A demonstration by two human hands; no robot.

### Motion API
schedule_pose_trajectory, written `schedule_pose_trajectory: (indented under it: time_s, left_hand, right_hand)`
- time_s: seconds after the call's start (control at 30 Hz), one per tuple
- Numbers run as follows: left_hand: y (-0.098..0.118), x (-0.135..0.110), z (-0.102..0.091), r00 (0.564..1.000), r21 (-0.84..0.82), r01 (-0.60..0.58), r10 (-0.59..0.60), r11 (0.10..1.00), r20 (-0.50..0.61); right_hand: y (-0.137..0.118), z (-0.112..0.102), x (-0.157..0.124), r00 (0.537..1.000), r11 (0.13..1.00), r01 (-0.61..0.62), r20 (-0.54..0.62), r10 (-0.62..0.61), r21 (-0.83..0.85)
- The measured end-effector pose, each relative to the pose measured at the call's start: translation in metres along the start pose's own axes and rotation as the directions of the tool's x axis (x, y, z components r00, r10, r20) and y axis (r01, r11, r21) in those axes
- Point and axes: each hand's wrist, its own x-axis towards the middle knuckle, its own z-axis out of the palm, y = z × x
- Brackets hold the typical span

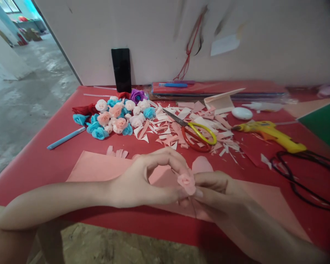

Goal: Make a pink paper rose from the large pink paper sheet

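Two hands, one small pink paper flower (186, 181) between them, held above the pink paper sheet (99, 167) near the close edge of the red table (33, 176). Your left hand (143, 179) arches into a loose ring, thumb and fingertips meeting at the flower and pinching it from the left. Your right hand (225, 190) pinches its lower right side between thumb and fingers. Flower's rolled centre faces up and toward you; its visible long axis slants from upper left to lower right, one petal edge lapping down toward your right thumb. Base hidden by your fingers; cannot tell which way any stem runs. Just beyond your right fingers, a rounded pink paper piece (202, 164). Farther off, scissors (184, 123) lie on paper scraps (167, 137), blades pointing away and left, yellow and red handles toward you. Yellow glue gun (276, 135) to the right, nozzle leftward. Finished flowers (121, 123), blue, white, peach, red and purple, heaped far left, a blue pen (66, 138) beside them.
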Motion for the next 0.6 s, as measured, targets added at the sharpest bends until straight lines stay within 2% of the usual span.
schedule_pose_trajectory:
  time_s: [0.17, 0.3, 0.43, 0.6]
  left_hand:
    - [-0.003, -0.0017, -0.0019, 0.996, -0.025, -0.045, 0.047, 0.999, 0.079]
    - [-0.0052, -0.0017, -0.0029, 0.994, -0.047, -0.06, 0.064, 0.997, 0.091]
    - [-0.0068, -0.0008, -0.0042, 0.986, -0.05, -0.104, 0.109, 0.993, 0.128]
    - [-0.0078, -0.0007, -0.0035, 0.979, -0.045, -0.145, 0.149, 0.988, 0.136]
  right_hand:
    - [0.0047, -0.0025, -0.0023, 0.999, 0.998, -0.04, -0.003, 0.04, -0.042]
    - [0.0032, -0.0027, -0.0017, 0.999, 0.997, -0.046, 0.013, 0.047, -0.057]
    - [0.0013, -0.001, 0.0, 0.997, 0.999, 0.001, 0.075, 0.002, -0.039]
    - [0.0049, -0.0031, 0.0036, 0.981, 0.997, -0.041, 0.191, 0.028, 0.066]
